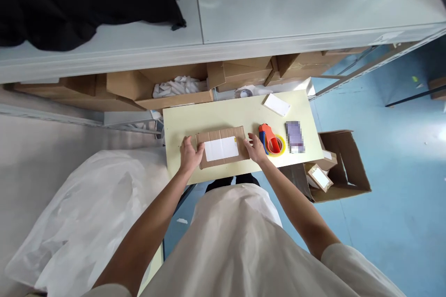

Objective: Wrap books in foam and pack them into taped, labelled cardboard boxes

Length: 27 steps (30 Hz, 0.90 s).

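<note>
on the table [216,115], carton [223,148] in grip of left hand [190,153] and right hand [255,148]; alongside, parcels [319,178] in open box [357,167]

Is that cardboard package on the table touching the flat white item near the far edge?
Apart. The head view plainly shows bare tabletop between the cardboard package and the flat white item.
</note>
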Each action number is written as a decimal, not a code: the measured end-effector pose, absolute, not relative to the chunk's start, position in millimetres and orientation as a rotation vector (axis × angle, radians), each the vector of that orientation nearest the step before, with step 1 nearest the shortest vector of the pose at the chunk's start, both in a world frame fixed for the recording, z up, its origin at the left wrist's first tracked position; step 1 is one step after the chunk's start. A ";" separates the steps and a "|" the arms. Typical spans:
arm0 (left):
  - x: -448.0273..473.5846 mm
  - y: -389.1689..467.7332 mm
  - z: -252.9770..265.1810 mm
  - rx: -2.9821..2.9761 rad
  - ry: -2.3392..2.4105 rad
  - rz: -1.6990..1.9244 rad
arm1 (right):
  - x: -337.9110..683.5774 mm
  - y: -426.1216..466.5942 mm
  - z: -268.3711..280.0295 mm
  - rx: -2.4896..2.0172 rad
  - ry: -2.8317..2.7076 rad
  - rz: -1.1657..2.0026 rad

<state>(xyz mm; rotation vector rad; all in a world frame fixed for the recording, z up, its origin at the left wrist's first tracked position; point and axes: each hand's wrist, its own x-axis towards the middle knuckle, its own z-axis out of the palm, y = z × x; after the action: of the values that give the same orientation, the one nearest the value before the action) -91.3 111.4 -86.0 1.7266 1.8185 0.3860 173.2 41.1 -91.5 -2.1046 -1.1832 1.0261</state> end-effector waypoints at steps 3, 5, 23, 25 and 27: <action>-70.9 115.9 -61.8 2.149 1.606 0.497 | 204.4 10.6 -86.9 -2.163 -1.306 0.761; -44.9 120.9 -49.8 2.324 1.408 0.417 | 223.3 -5.0 -88.6 -2.303 -1.385 0.676; 45.7 112.8 -77.3 2.490 1.234 -0.193 | 246.7 14.0 -120.3 -2.567 -1.657 1.137; 44.1 114.6 -79.4 2.421 1.226 -0.133 | 254.7 11.2 -112.2 -2.484 -1.530 1.129; 41.5 117.9 -79.1 2.285 1.238 -0.028 | 267.1 6.7 -100.5 -2.280 -1.288 1.173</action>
<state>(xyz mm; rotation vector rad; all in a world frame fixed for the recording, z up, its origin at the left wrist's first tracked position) 41.5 117.9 -79.1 2.2848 1.2385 -0.0283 267.1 6.7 -100.5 -2.2800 -1.2877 1.1733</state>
